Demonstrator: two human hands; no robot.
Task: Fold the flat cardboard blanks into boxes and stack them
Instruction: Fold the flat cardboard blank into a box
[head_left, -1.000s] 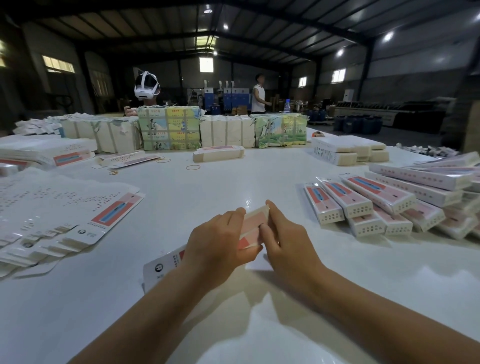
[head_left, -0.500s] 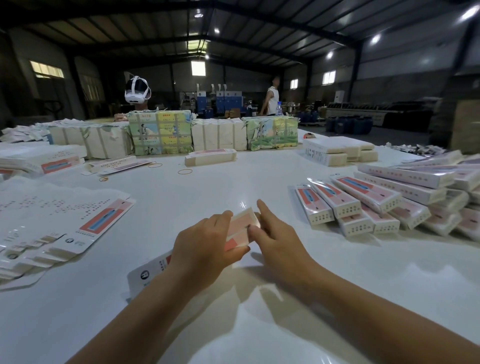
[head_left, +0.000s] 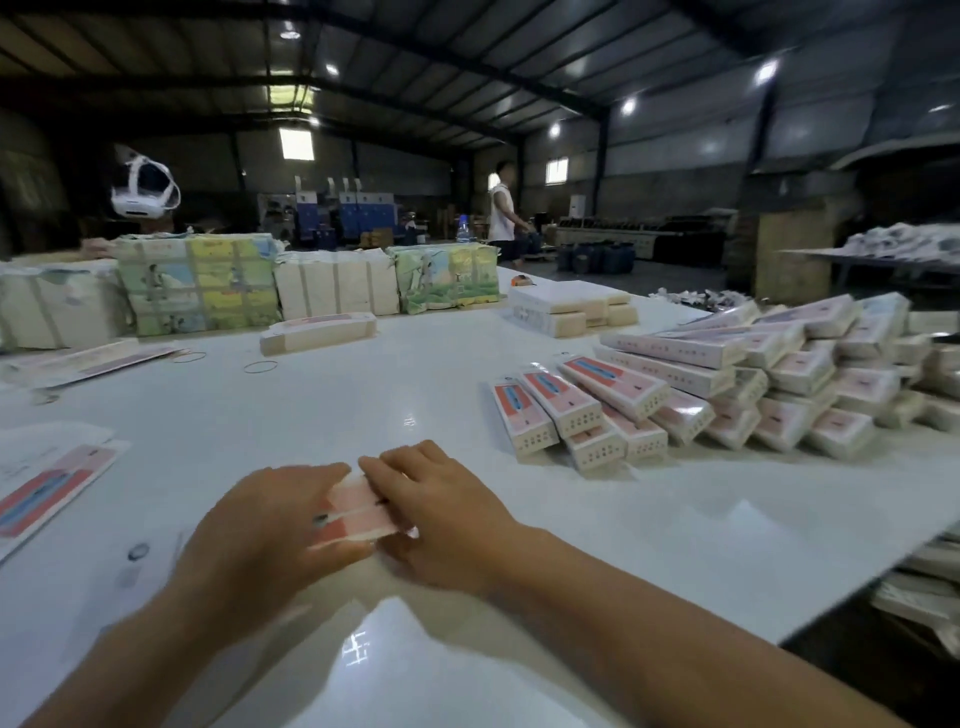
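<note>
Cardboard blank (head_left: 358, 506) sits right in front of us on the white table (head_left: 675, 545), low and flat, caught between our two hands. We press it down so the folds will stay sharp. Our left hand (head_left: 270, 525) lies over its near end with the fingers curled round the edge, and our right hand (head_left: 441, 509) lies over the far side with the fingers laid on top. The picture is blurry here, so we cannot tell just how tight each finger holds. We think this blank is only partly folded and is not a box yet. On our left, more flat blanks (head_left: 47, 488) lie fanned out close by, so we can grab the next one fast. On our right, a little farther off, the finished boxes (head_left: 675, 395) rest in a big leaning pile, all turned the same way so they stack neatly. There looks to be room at the front of that pile for our box. Out past the middle of the table lie two rubber bands (head_left: 260, 367) and one lone box (head_left: 318, 332), likely for tying bundles. At the far edge, wrapped bundles (head_left: 197, 291) stand in a row, out of our way. Behind them, a person in white (head_left: 503, 213) walks across the dark hall.
</note>
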